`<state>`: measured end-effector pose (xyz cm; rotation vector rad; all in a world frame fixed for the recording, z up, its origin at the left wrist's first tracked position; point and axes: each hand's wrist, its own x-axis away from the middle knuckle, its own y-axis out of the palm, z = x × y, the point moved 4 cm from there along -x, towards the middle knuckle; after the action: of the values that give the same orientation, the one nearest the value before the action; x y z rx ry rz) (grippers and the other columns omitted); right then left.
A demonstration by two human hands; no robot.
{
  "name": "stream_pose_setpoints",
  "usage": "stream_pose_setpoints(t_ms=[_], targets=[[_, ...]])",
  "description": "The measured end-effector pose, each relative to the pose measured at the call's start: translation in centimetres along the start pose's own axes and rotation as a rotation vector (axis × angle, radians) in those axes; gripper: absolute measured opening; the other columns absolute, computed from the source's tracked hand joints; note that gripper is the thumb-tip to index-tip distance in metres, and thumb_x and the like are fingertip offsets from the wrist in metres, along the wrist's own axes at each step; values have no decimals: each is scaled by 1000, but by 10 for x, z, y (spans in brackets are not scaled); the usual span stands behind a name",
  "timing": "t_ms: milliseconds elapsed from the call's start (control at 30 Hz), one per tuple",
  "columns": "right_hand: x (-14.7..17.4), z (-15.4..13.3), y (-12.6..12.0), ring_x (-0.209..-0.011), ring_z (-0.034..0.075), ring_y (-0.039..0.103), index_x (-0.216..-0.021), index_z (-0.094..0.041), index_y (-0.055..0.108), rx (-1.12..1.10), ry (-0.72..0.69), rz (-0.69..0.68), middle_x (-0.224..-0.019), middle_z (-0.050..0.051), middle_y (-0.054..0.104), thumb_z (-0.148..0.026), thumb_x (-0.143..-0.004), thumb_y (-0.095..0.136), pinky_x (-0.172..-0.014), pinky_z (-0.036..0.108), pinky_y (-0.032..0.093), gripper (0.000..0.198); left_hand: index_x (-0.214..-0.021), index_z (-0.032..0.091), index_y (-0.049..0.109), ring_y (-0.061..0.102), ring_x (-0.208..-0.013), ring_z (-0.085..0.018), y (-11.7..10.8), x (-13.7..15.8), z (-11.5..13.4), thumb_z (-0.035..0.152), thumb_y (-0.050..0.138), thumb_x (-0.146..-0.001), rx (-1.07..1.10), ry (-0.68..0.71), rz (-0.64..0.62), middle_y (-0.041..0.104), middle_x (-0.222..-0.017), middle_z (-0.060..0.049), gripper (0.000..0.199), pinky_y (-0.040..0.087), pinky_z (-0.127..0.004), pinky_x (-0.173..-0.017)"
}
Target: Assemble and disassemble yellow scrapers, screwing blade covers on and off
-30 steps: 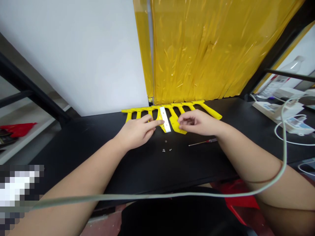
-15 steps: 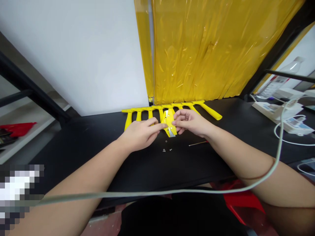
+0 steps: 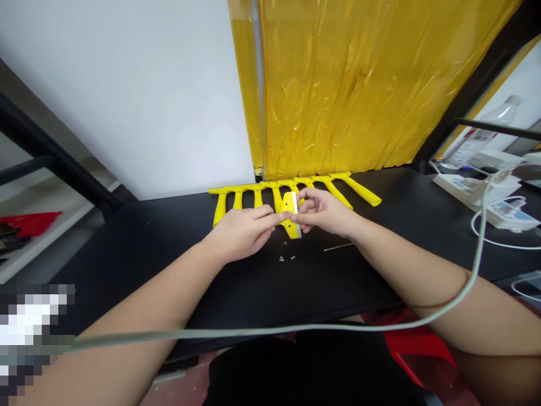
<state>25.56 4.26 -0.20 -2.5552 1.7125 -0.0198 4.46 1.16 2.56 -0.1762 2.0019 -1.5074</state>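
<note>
A yellow scraper head [image 3: 288,200] with dark holes and a pale metal blade [image 3: 295,198] along its right edge is between my two hands, just above the table. My left hand [image 3: 243,231] is closed around the scraper's handle side, its index finger stretched onto the yellow face; the handle is hidden under the palm. At the blade side, my right hand [image 3: 319,211] pinches the edge with thumb and bent fingers. Small metal pieces [image 3: 281,259], seemingly screws and nuts, lie on the table below the scraper, with a thin screwdriver shaft [image 3: 338,247] to their right.
Several yellow scraper handles [image 3: 222,208] stand in a row along the back of the black table [image 3: 253,293]. White boxes or adapters [image 3: 460,189] and a clear bottle [image 3: 499,124] are at the right. A pale cable [image 3: 296,331] loops across the foreground, over both forearms.
The yellow plate and blade, earlier askew on the scraper, now line up with its head, the blade along the right edge. My right hand has shifted slightly left.
</note>
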Motion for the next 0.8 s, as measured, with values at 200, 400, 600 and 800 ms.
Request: stream_pose_setpoints(t_ms=[200, 400, 600, 800], targets=[[0, 2, 1, -53, 11, 69, -93, -20, 57, 1, 11, -2, -64, -7, 69, -29, -63, 98, -56, 24, 64, 52, -142, 27, 63, 69, -83, -15, 1, 0, -1, 22, 48, -104, 14, 16, 25, 74, -111, -4, 41, 49, -25, -62], [0, 2, 0, -60, 14, 71, -97, -18, 61, 7, 14, 13, -67, -2, 70, -34, -70, 96, -57, 26, 65, 46, -141, 26, 65, 70, -83, -15, -2, 1, -2, 22, 50, -104, 31, 4, 39, 75, -109, -3, 41, 52, -26, -64], [0, 0, -3, -61, 15, 72, -98, -17, 64, 50, -9, 46, -71, 1, 72, -34, -79, 89, -56, 26, 65, 36, -140, 28, 66, 72, -83, -16, -3, 2, -6, 25, 52, -103, 9, -10, 43, 76, -107, -3, 39, 52, -26, -63], [-1, 3, 4, -62, 14, 72, -88, -17, 64, 9, 16, -28, -67, -1, 71, -34, -70, 95, -62, 25, 66, 40, -138, 27, 67, 73, -84, -15, -3, 1, -4, 23, 53, -103, 32, 11, 66, 78, -105, -2, 38, 54, -25, -66]])
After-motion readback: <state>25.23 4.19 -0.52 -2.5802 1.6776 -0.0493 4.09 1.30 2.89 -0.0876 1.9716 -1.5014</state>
